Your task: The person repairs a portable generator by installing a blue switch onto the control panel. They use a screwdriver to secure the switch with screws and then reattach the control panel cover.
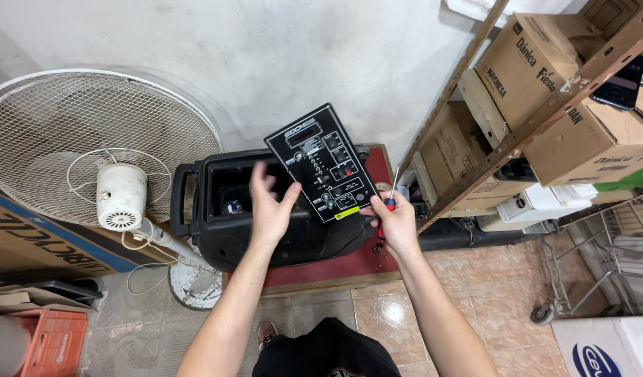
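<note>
Tiled floor and a red surface (377, 262) at frame centre carry an opened black speaker cabinet (265, 223); right hand (395, 223) grasps control panel (326, 164) and red screwdriver (386, 209) together, left hand (269, 206) fingers released alongside — one-handed hold risks dropping the panel.

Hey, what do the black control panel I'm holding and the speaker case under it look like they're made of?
Control panel: seemingly thin, rigid sheet, plastic or painted metal, smooth with a slight sheen; which one is unclear. Speaker case: likely moulded plastic, matte black with rounded corners and a moulded handle.
</note>
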